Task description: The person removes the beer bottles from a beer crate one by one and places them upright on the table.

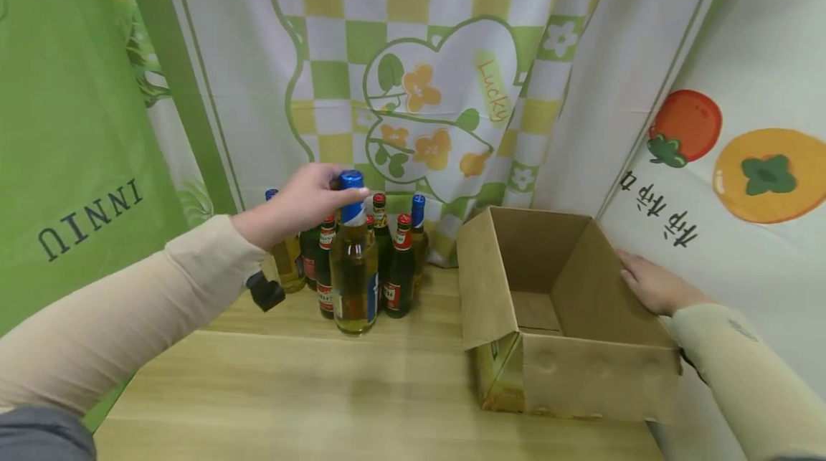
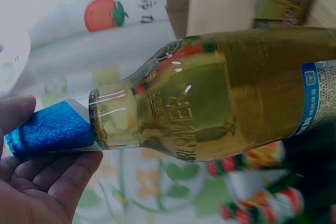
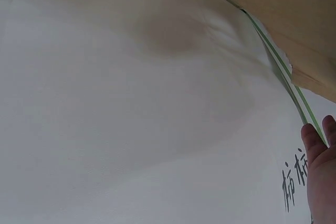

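My left hand [image 1: 303, 199] pinches a clear glass beer bottle [image 1: 353, 260] by its blue-foil neck, thumb on one side and fingers on the other. Pale yellow beer shows through the glass in the left wrist view, with raised lettering on the shoulder [image 2: 178, 108]. The bottle is upright in front of several other bottles; whether its base touches the table cannot be told. On the right, my right hand [image 1: 658, 282] lies along the outer side of an open cardboard box [image 1: 600, 375]. Its fingers [image 3: 313, 142] look extended in the right wrist view.
Behind the held bottle stand green bottles with red caps [image 1: 401, 267] and blue-topped bottles [image 1: 419, 221]. The box's left flap [image 1: 487, 282] hangs outward. A wooden table [image 1: 290, 389] lies underneath. Patterned curtains [image 1: 413, 2] and a printed wall cloth [image 1: 742, 253] surround it.
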`<state>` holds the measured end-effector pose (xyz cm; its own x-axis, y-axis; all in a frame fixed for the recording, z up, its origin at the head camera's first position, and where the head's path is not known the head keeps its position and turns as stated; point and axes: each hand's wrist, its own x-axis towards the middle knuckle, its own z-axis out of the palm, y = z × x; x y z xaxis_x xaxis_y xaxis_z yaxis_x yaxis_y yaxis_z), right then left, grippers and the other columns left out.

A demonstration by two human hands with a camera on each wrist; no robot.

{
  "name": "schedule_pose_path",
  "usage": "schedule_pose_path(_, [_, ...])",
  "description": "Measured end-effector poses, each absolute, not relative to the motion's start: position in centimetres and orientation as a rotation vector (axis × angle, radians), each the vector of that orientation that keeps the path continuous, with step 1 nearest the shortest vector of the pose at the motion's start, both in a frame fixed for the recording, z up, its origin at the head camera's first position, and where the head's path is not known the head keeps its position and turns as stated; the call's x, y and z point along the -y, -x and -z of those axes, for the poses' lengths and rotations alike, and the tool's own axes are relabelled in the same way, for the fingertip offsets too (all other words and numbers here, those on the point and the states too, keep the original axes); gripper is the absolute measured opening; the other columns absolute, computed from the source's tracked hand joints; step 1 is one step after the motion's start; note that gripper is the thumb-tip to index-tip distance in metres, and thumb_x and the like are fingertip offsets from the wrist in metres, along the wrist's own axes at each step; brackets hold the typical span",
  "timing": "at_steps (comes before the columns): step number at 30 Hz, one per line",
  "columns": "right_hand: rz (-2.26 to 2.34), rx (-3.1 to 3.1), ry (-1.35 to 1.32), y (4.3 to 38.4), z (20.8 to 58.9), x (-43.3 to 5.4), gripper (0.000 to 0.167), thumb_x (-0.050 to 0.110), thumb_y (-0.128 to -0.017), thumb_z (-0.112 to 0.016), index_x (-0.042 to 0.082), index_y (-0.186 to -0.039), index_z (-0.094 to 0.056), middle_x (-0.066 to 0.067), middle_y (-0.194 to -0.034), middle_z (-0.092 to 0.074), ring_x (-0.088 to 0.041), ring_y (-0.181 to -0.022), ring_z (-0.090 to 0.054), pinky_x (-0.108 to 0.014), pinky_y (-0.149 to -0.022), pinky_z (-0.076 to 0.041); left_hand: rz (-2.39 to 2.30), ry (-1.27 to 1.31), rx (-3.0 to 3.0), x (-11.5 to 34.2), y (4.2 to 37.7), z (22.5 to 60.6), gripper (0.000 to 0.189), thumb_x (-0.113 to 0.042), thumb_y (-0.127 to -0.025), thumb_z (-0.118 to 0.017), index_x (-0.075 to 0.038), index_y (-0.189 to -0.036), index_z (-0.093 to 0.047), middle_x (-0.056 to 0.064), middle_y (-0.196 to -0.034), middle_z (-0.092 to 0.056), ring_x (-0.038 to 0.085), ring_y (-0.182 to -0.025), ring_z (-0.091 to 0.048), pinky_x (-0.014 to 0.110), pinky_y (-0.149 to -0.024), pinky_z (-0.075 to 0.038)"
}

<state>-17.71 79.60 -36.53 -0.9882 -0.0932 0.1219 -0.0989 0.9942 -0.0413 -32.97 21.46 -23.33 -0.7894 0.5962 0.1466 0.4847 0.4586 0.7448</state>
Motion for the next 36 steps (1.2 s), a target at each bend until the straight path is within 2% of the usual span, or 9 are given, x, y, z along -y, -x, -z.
schedule_pose_path(5, [-0.079,2.987,-0.177,16.8,37.7,-79.9,0.041,-0.004,-0.101,-0.05,-0.03,-0.132,-0.041,-0.05,-0.135,-0.043,-0.065,-0.125,-0.042,-0.067,-0.104,-0.035,-1.25,-0.86,-2.618,-17.9,33.6,27.6,0.041,-0.033,-0.107,-0.059,0.006,-0.118,-0.06,0.018,-0.097,-0.066,0.024,-0.077,-0.055,0.035,-0.066,-0.045])
schedule_pose_path(8, [-0.104,2.97,-0.167,16.3,37.9,-80.2,0.04,-0.006,-0.101,-0.049,-0.031,-0.131,-0.041,-0.051,-0.134,-0.042,-0.065,-0.124,-0.042,-0.067,-0.104,-0.035,-1.273,-0.81,-2.658,-16.5,34.4,29.6,0.048,-0.033,-0.107,-0.059,0.009,-0.131,-0.057,0.019,-0.104,-0.067,0.023,-0.077,-0.055,0.035,-0.065,-0.044])
schedule_pose_path(10, [-0.105,2.961,-0.157,16.0,37.8,-80.4,0.039,-0.006,-0.101,-0.048,-0.031,-0.131,-0.042,-0.052,-0.134,-0.042,-0.066,-0.123,-0.042,-0.067,-0.104,-0.035,-1.275,-0.783,-2.697,-15.8,35.0,30.7,0.048,-0.032,-0.107,-0.059,0.011,-0.13,-0.057,0.019,-0.101,-0.067,0.022,-0.074,-0.055,0.035,-0.063,-0.044])
schedule_pose_path(12, [-0.091,2.952,-0.157,15.8,37.7,-80.6,0.038,-0.007,-0.101,-0.047,-0.032,-0.13,-0.042,-0.052,-0.133,-0.042,-0.066,-0.122,-0.043,-0.067,-0.104,-0.035,-1.274,-0.763,-2.741,-15.1,35.6,31.7,0.047,-0.032,-0.107,-0.059,0.011,-0.126,-0.058,0.017,-0.095,-0.066,0.022,-0.068,-0.051,0.035,-0.06,-0.042])
schedule_pose_path(15, [-0.071,2.938,-0.166,15.8,37.4,-80.7,0.038,-0.007,-0.101,-0.048,-0.032,-0.13,-0.042,-0.052,-0.132,-0.043,-0.066,-0.121,-0.044,-0.067,-0.103,-0.036,-1.253,-0.757,-2.82,-14.2,36.4,32.9,0.041,-0.034,-0.107,-0.059,0.006,-0.109,-0.058,0.014,-0.084,-0.061,0.021,-0.064,-0.048,0.036,-0.057,-0.04])
schedule_pose_path(18, [-0.073,2.941,-0.173,16.0,37.2,-80.7,0.039,-0.006,-0.101,-0.048,-0.031,-0.131,-0.041,-0.051,-0.133,-0.043,-0.066,-0.122,-0.044,-0.066,-0.106,-0.034,-1.246,-0.743,-2.872,-13.3,37.3,34.3,0.039,-0.036,-0.107,-0.059,0.003,-0.103,-0.059,0.01,-0.077,-0.059,0.02,-0.062,-0.047,0.034,-0.056,-0.039])
schedule_pose_path(21, [-0.075,2.952,-0.166,16.3,37.2,-80.7,0.041,-0.005,-0.103,-0.047,-0.031,-0.133,-0.04,-0.051,-0.134,-0.042,-0.066,-0.123,-0.043,-0.065,-0.108,-0.033,-1.246,-0.688,-2.89,-12.6,38.1,35.8,0.039,-0.037,-0.107,-0.058,-0.001,-0.093,-0.054,0.006,-0.068,-0.049,0.019,-0.056,-0.042,0.034,-0.053,-0.037])
schedule_pose_path(32, [-0.111,2.985,-0.146,16.8,37.6,-80.0,0.042,-0.004,-0.103,-0.047,-0.031,-0.134,-0.039,-0.051,-0.137,-0.04,-0.066,-0.125,-0.041,-0.067,-0.106,-0.034,-1.293,-0.553,-2.93,-11.4,40.5,40.2,0.043,-0.035,-0.108,-0.056,0.007,-0.107,-0.059,0.013,-0.078,-0.062,0.021,-0.061,-0.053,0.035,-0.057,-0.044])
schedule_pose_path(36, [-0.115,2.99,-0.143,17.3,37.3,-79.9,0.043,-0.002,-0.104,-0.046,-0.031,-0.135,-0.038,-0.051,-0.137,-0.039,-0.066,-0.125,-0.041,-0.067,-0.106,-0.034,-1.312,-0.544,-2.964,-11.3,41.3,41.0,0.04,-0.033,-0.108,-0.057,0.006,-0.103,-0.061,0.013,-0.079,-0.064,0.022,-0.061,-0.054,0.035,-0.057,-0.044])
